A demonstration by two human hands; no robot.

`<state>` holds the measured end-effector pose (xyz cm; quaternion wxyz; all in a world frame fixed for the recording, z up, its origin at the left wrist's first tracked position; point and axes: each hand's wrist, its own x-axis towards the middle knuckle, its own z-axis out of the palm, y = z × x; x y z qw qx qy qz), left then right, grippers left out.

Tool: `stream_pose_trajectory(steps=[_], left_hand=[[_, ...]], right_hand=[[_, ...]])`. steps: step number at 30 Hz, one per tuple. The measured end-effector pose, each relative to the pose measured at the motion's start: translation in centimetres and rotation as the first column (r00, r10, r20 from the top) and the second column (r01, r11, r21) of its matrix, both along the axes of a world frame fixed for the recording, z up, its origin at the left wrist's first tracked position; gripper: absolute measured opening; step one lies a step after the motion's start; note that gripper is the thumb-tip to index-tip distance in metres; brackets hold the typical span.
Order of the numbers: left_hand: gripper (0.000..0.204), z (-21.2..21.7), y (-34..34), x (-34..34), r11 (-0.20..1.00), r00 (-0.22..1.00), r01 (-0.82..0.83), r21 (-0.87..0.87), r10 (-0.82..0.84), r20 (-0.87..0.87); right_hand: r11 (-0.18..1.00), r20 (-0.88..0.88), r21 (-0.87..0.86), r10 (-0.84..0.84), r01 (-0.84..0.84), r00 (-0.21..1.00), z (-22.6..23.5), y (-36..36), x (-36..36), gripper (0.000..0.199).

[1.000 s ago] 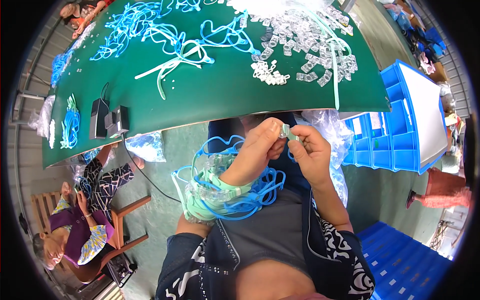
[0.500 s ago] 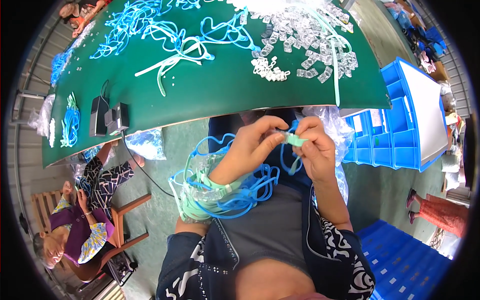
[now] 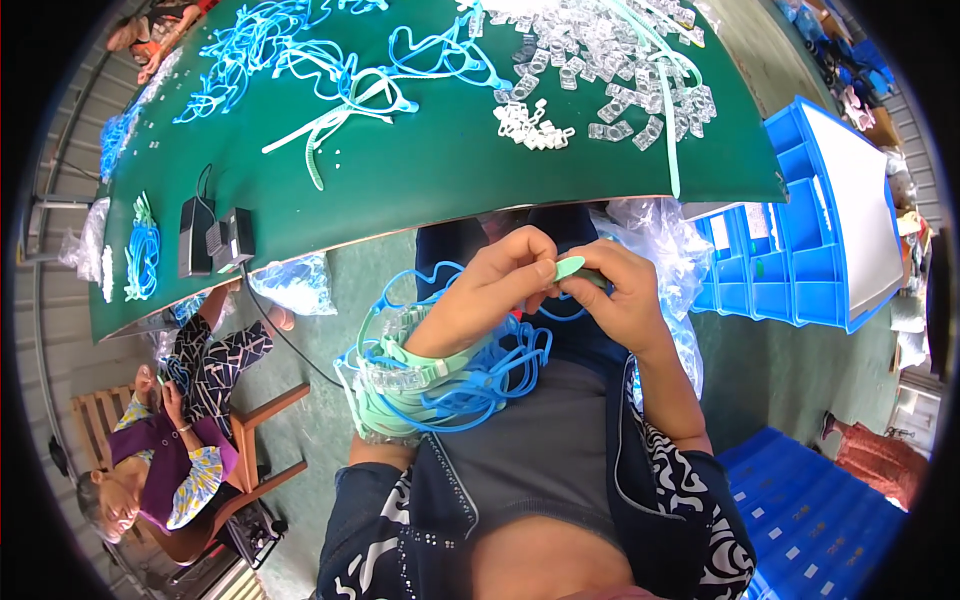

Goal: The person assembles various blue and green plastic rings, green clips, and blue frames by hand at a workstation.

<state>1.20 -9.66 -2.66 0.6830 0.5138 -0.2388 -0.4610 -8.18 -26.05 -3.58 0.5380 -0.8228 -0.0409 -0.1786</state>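
Note:
In front of my chest, close to the table's near edge, both hands work on one pale green strap [image 3: 570, 267] with a rounded tip. Fingers and thumb of my left hand [image 3: 495, 277] pinch it from one side. My right hand [image 3: 622, 292] closes on it from the other, its thumb beside the tip. Part of a blue frame shows below the fingers; the rest of the piece is hidden. Around my left forearm hangs a thick bundle of blue frames and green straps [image 3: 420, 385] with clear plastic buckles along it.
The green table [image 3: 420, 170] bears tangled blue frames [image 3: 250, 50], a heap of clear buckles [image 3: 610, 60], small white clips [image 3: 533, 127] and a black power adapter [image 3: 232, 238]. Blue bins [image 3: 800, 230] stand at the right. A seated person [image 3: 165, 440] works at the left.
The green strap has turned between my fingers, its rounded tip now pointing up to the right. My right hand has shifted slightly left, and the clear piece at my left fingertips is out of sight.

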Motion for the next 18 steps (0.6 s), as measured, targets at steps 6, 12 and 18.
stream_pose_trajectory(steps=[6, 12, 18], left_hand=[[0.016, -1.1, 0.1, 0.1, 0.99, 0.972, 0.004, -0.14, -0.037, -0.232], [0.017, -1.3, 0.2, 0.2, 0.992, 0.974, 0.011, -0.129, -0.039, -0.222], [0.02, -0.8, 0.4, 0.2, 0.997, 0.992, 0.07, -0.031, -0.072, -0.105]], right_hand=[[0.999, 0.083, -0.023, -0.024, 0.026, 0.996, -0.2, 0.5, -0.1, 0.017], [1.0, 0.106, 0.001, -0.019, 0.019, 0.994, -0.6, 0.7, 0.1, 0.017], [0.999, 0.15, 0.033, 0.005, -0.01, 0.989, -0.5, 0.7, 0.5, 0.016]])
